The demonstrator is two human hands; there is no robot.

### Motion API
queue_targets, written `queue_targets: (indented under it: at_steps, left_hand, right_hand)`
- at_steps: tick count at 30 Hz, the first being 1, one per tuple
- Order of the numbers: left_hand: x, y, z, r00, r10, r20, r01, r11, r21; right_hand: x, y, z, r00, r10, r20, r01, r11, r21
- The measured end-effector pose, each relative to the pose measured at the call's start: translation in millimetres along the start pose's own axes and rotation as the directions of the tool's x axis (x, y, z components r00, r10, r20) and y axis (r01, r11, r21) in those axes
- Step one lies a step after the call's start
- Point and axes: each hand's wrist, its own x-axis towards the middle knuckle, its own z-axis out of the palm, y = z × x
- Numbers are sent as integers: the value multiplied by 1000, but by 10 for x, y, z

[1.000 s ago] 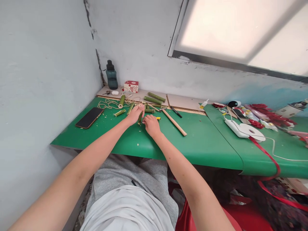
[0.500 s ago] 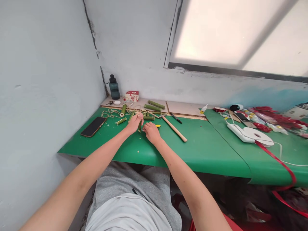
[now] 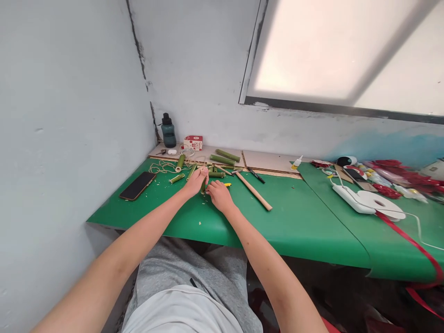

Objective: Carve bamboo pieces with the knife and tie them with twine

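Green tabletop (image 3: 294,226), bearing: one short bamboo piece (image 3: 203,188), gripped in the left hand (image 3: 196,182); one yellow-ended tool (image 3: 227,185), mostly hidden, in the right hand (image 3: 220,195) just beside it. Clockwise around the hands: black phone (image 3: 138,186) at nine o'clock, loose string (image 3: 161,167) at ten, dark bottle (image 3: 169,134) just before eleven, red-and-white box (image 3: 193,143) just past it, two bamboo lengths (image 3: 222,160) at one, wooden-handled hammer (image 3: 255,192) at three. Farther out, also toward three: one white spool (image 3: 369,196) with red ribbon (image 3: 409,238).

Head-worn view, forward and down
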Motion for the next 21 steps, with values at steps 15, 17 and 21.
queue_targets:
  at_steps: [15,17,21]
  left_hand:
    - [-48,-42,12,1000,-22,-22,21,1000,-19]
    - [-54,-51,14,999,-22,-24,21,1000,-17]
    - [-71,-50,29,999,-23,-45,22,1000,-15]
  right_hand:
    - [-5,2,22,997,62,38,-61,998,-30]
    - [21,3,13,996,64,56,-62,997,-34]
    - [94,13,-12,993,52,102,-48,998,-36]
